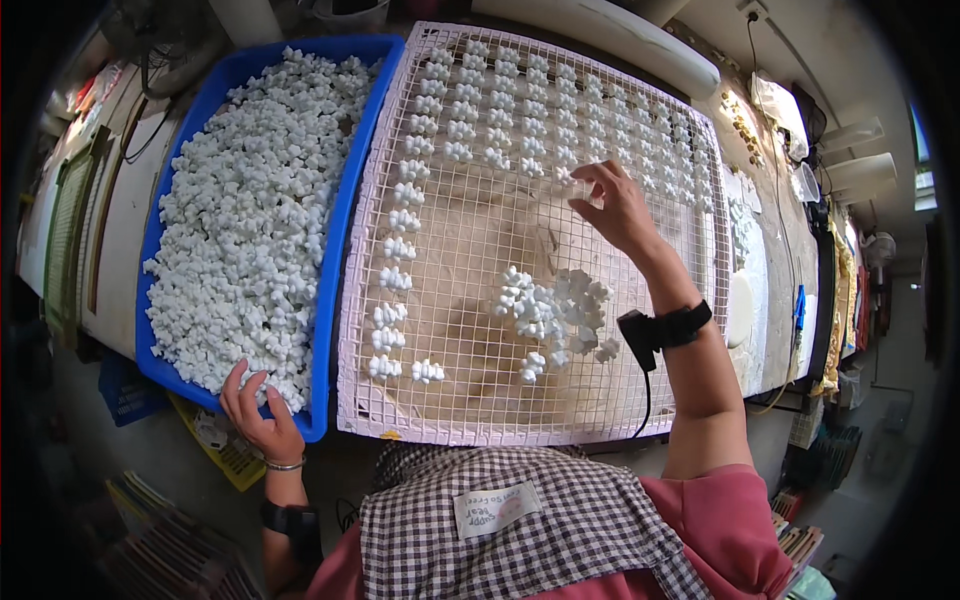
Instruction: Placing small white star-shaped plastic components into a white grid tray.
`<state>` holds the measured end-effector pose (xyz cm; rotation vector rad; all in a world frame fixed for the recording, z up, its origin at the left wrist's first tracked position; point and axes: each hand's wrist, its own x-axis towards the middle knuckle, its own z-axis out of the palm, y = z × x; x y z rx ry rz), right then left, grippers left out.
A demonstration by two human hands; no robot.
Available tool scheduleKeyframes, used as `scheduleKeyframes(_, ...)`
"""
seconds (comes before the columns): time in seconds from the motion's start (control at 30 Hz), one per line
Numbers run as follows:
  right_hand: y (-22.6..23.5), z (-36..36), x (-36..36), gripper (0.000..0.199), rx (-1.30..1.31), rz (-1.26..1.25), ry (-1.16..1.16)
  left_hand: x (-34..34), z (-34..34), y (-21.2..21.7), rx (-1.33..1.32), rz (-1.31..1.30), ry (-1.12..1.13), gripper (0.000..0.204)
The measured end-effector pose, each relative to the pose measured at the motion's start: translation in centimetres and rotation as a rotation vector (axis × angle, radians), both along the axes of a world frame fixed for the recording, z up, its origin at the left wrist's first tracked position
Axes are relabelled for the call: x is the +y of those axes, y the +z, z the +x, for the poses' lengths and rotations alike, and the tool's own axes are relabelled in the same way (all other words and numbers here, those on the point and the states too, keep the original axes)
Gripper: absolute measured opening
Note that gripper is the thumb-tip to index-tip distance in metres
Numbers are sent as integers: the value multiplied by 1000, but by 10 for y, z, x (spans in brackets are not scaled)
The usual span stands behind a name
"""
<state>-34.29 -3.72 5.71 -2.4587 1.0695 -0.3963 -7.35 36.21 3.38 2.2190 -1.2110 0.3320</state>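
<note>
The right hand (615, 205) pinches a small white moulded piece (578, 186) at the end of the rows on the pink wire grid rack (690, 380). The left hand (262, 415) grips the near rim of the blue plastic tray (330, 290), fingers among its white pieces, well left of the rack.

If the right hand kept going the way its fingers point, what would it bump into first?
The right hand points up and left across the pink wire rack. It would probably first meet the neat rows of small white pieces set out just beyond its fingertips, though depth is hard to judge here.
</note>
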Motion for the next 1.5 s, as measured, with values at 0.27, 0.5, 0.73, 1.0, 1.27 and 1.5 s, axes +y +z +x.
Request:
scheduleKeyframes(0.27,9,-24,56,26,268,136,343,-2,0,1,10,-16,-3,16)
scheduleKeyframes(0.5,1,-25,23,23,111,185,-100,-1,-1,1,3,0,3,16)
scheduleKeyframes(0.73,-18,-50,16,9,-112,169,114,5,2,-3,25,16,7,17)
scheduleKeyframes(1.0,-30,-46,-24,15,-220,99,-172,-1,1,-3,1,6,-1,16)
scheduleKeyframes(1.27,-23,-38,-9,18,-87,127,101,-1,0,-2,5,10,20,15)
scheduleKeyframes(1.5,-28,-39,-17,12,-181,113,40,1,1,-3,2,22,29,16)
